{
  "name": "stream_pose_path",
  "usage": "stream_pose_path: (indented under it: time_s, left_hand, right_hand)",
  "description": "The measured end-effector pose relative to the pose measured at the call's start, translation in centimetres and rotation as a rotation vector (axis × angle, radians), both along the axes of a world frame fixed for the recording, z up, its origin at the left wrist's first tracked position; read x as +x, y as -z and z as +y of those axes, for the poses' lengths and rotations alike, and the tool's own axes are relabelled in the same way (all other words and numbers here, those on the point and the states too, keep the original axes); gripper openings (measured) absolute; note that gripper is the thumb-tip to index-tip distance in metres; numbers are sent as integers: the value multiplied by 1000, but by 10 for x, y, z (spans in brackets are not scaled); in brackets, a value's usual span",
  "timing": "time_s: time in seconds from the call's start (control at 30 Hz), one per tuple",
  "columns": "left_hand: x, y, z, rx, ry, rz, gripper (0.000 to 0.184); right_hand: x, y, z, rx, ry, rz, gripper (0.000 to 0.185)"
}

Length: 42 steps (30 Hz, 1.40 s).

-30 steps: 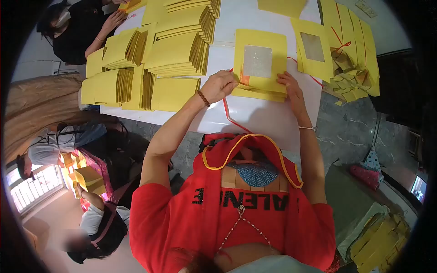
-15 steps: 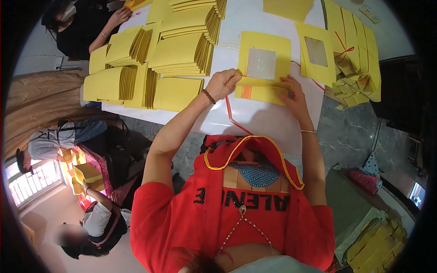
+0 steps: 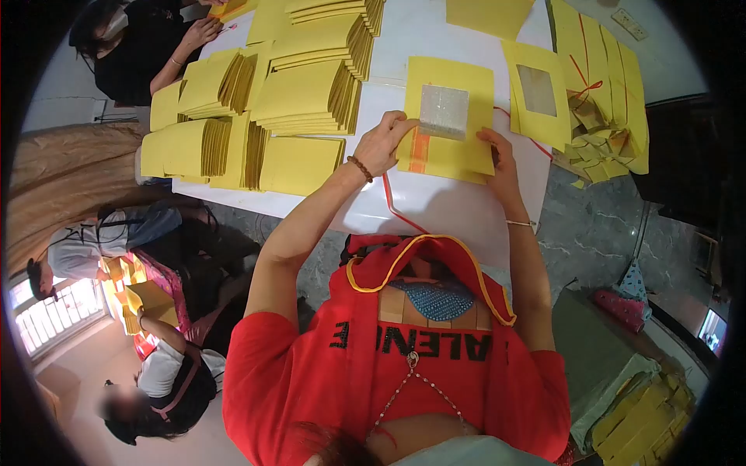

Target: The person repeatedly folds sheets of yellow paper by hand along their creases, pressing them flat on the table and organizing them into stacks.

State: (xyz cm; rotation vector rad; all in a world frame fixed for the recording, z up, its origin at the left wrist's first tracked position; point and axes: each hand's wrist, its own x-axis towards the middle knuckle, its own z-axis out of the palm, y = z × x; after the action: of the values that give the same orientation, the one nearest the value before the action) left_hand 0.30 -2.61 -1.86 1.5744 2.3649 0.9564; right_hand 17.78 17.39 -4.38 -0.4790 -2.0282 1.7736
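Note:
A yellow paper piece (image 3: 458, 159) with a pale window panel (image 3: 444, 111) and an orange strip near its lower left lies on the white table in front of me. My left hand (image 3: 381, 144) pinches its left edge beside the orange strip. At the right edge, my right hand (image 3: 500, 155) has its fingers bent round the paper, the thumb on the near side. A red ribbon (image 3: 392, 203) runs from near my left wrist over the table's near edge. To the right lies another windowed yellow piece (image 3: 556, 97).
Stacks of folded yellow paper (image 3: 303, 101) fill the table's left part. Bundled yellow sheets (image 3: 614, 93) with red ribbon stand at the right. A co-worker (image 3: 136, 50) sits at the far left corner; other people are at lower left. The white table (image 3: 466, 213) ends near my body.
The lower part of the yellow paper, folded up at first and then creased across, now lies flatter below the window. Both hands have shifted slightly along its sides.

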Motion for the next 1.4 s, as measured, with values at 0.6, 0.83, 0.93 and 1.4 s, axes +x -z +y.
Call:
stream_pose_path:
  time_s: [0.6,0.83,0.93,1.4]
  left_hand:
    - [16,-21,-27,157,250,-205,23]
    - [31,-10,-2,147,-287,-432,20]
    - [26,-3,11,28,-438,-552,21]
    - [9,3,24,117,-499,-745,36]
  right_hand:
    - [35,-29,-4,531,-215,-64,24]
    - [5,-42,-11,73,44,-199,34]
    - [-7,-45,-12,-55,123,-205,46]
    - [-17,-37,-13,206,229,-336,37]
